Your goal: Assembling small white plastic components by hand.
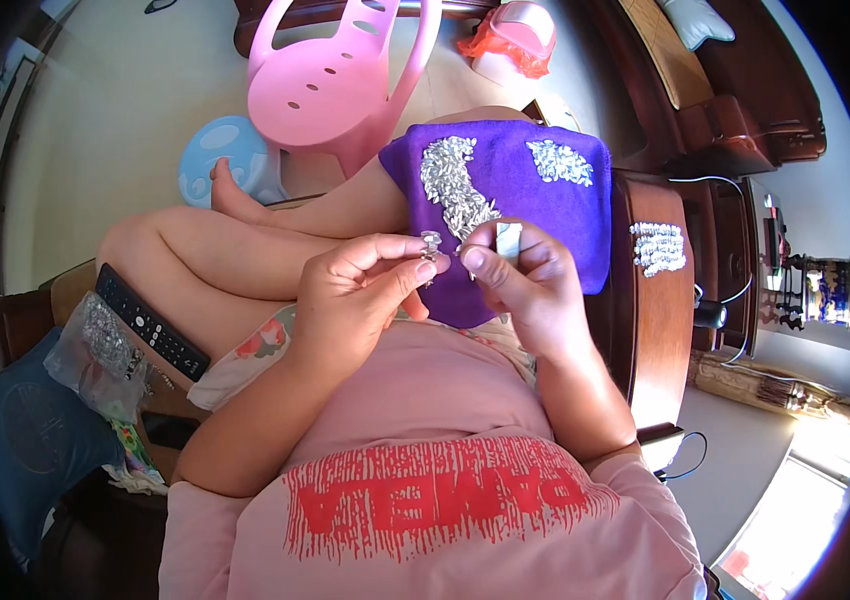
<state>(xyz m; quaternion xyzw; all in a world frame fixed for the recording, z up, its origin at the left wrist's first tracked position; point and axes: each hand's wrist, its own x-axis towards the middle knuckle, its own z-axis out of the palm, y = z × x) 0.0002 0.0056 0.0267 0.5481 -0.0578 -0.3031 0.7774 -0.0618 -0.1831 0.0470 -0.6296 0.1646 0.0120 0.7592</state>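
Note:
My left hand [365, 290] is closed, its thumb and fingertips pinching a small shiny silver-and-clear piece [431, 241]. Close beside it, my right hand [535, 285] is curled with thumb against forefinger. A small flat whitish piece [509, 240] shows between its fingers; its kind is unclear. Both hands hover over the near edge of a purple towel [555, 230] spread on my lap. On the towel lie a long heap of silvery, seed-shaped beads [453, 185] and, to its right, a smaller patch of similar beads [560, 162].
Rows of shiny beaded pieces [657, 248] rest on the wooden armrest [657, 330] at right. To my left are a black remote control [152, 322], a clear plastic bag [100, 350] and a blue cushion [30, 430]. Ahead stand a pink chair [330, 95] and a blue stool [210, 165].

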